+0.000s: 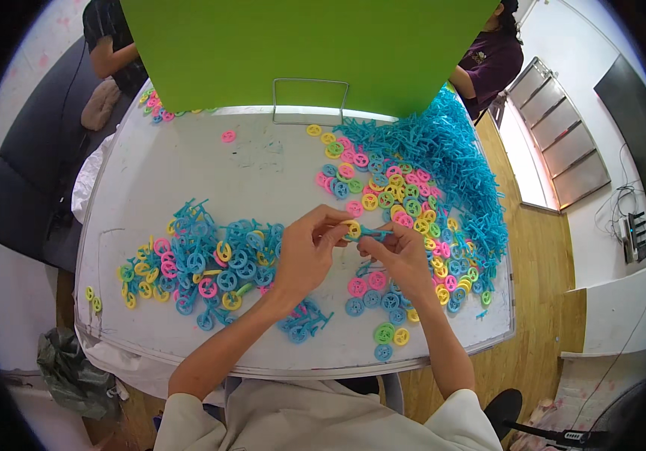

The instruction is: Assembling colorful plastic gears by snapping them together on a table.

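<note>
Green panel (293,52) beyond the in-hand yellow wheel (351,230), two people (494,66) partly behind.

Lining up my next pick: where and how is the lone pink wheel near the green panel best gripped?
Probably by opposite edges of its rim, coming from above: the pink wheel lies flat on the white table with nothing touching it, so the rim looks free all round.

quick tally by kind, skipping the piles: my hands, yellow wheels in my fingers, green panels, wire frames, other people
Hands: 2, left hand and right hand
Held yellow wheel: 1
Green panel: 1
Wire frame: 1
Other people: 2, person at left and person at right, partly hidden
Total: 7
</note>
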Motion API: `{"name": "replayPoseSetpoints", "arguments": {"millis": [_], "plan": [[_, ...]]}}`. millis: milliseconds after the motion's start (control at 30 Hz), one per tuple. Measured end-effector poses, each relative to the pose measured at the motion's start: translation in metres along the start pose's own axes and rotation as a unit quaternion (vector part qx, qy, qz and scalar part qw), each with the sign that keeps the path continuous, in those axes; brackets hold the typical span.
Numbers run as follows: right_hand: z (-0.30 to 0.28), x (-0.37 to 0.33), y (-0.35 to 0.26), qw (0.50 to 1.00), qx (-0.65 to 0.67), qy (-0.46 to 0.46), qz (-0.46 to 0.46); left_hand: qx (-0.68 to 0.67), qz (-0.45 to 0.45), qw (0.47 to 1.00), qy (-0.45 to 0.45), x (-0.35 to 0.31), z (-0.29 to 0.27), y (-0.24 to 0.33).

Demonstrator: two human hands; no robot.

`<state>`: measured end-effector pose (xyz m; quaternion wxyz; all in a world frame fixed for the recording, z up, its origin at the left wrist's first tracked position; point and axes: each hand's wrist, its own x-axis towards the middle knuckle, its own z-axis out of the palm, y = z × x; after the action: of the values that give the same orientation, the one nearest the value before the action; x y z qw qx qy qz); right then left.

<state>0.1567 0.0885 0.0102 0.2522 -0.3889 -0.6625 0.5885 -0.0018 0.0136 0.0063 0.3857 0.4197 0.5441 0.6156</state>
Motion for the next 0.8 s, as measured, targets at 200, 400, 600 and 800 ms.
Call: {"name": "replayPoseSetpoints", "arguments": {"millis": [200,400,600,800], "plan": [[-0.001,-0.002,0.009,0.988,0.148,-0.004,0.038,-0.029,0.026,0.999,0.022,-0.005,0.009,-0.008],[-0.003,0.0,0.018,0.948,0.292,-0.022,0.127,0.022,0.075,0.996,0.044,-0.01,0.016,-0.01],[0.009,-0.003,0.015,0.969,0.236,0.05,0.051,0.038,0.074,0.995,0.058,-0.01,0.019,-0.006],[0.008,-0.002,0.012,0.994,0.024,0.074,-0.08,0.033,0.067,0.996,0.04,-0.006,0.01,-0.012]]}}
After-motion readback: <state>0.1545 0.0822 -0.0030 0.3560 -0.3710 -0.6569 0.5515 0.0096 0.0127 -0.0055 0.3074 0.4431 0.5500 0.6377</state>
